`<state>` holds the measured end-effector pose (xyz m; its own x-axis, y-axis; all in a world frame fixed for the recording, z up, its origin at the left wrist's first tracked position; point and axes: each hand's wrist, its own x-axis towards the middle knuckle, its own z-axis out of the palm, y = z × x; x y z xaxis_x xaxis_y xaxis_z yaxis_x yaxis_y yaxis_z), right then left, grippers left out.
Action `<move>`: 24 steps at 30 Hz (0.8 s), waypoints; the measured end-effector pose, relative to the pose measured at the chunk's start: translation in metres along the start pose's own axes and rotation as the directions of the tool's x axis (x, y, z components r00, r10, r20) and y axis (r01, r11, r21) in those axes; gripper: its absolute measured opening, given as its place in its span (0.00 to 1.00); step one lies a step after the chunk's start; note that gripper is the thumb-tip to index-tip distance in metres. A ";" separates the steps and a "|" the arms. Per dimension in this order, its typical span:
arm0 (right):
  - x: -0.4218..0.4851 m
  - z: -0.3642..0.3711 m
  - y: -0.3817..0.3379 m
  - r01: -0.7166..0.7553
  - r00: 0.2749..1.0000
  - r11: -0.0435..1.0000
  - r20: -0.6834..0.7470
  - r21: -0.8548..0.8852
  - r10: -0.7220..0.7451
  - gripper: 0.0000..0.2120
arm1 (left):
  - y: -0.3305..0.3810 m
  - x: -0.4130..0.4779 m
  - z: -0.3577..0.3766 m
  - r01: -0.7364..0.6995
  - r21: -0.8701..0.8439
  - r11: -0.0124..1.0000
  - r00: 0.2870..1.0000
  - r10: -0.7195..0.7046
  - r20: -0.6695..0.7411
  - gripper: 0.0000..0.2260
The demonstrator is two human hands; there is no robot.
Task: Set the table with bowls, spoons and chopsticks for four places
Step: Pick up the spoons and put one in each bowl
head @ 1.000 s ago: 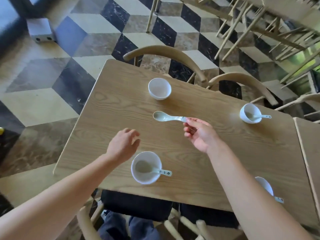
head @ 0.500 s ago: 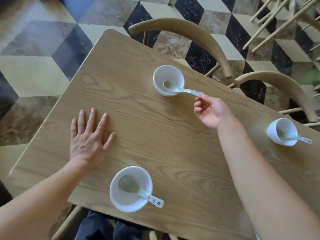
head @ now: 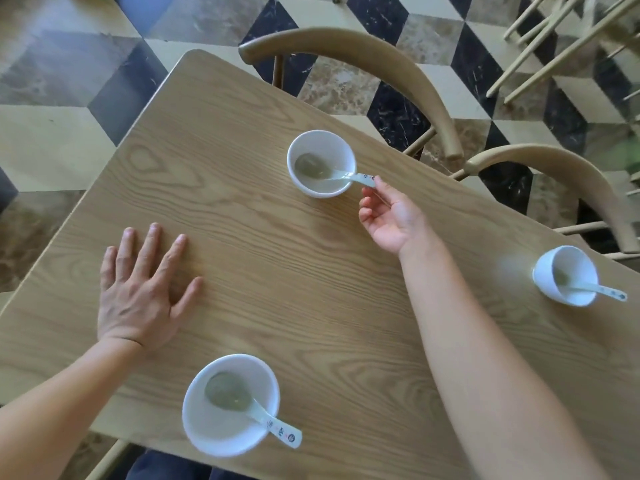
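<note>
Head view: the marks on the spoon handles are too small to read. A wooden table (head: 277, 265) stands on a chequered stone floor (head: 52, 133). The spoon (head: 334, 172) lies in the far bowl (head: 322, 147), handle pointing right. The right hand (head: 391, 220) touches the handle's tip; whether it pinches, I cannot tell. The left hand (head: 145, 289) lies flat on the table, fingers spread.

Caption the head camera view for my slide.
Right hand at the handle of a spoon resting in the far bowl; left hand flat on the table.

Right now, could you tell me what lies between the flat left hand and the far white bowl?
In the head view, only bare wooden tabletop lies between the left hand and that white ceramic bowl.
</note>
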<state>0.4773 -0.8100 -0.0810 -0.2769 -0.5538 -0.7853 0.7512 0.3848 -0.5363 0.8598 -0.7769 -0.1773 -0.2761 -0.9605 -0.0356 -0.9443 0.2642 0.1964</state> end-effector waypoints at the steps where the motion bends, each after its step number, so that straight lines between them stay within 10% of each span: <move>1: -0.001 -0.002 0.002 0.005 1.000 1.000 0.004 0.012 -0.005 0.04 | 0.000 0.000 0.000 0.001 -0.004 1.000 1.000 -0.001 -0.002 0.34; 14: -0.106 -0.079 0.083 -0.061 0.985 0.997 -0.165 -0.043 0.053 0.07 | 0.003 0.005 -0.020 0.020 -0.026 0.999 0.975 -0.014 0.221 0.33; 20: -0.208 -0.099 0.145 0.041 0.966 0.957 -0.235 -0.286 -0.111 0.08 | 0.005 -0.026 -0.093 0.130 -0.282 0.950 0.915 -0.005 0.403 0.19; 24: -0.297 -0.098 0.202 0.085 0.927 0.789 -0.242 -0.608 -0.286 0.05 | 0.015 -0.110 -0.150 -0.041 -0.196 0.980 0.935 0.107 0.338 0.14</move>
<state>0.6524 -0.4959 0.0134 -0.6165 -0.4451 -0.6495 0.2053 0.7055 -0.6783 0.9025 -0.6806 -0.0235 -0.4194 -0.8402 -0.3438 -0.8787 0.2806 0.3862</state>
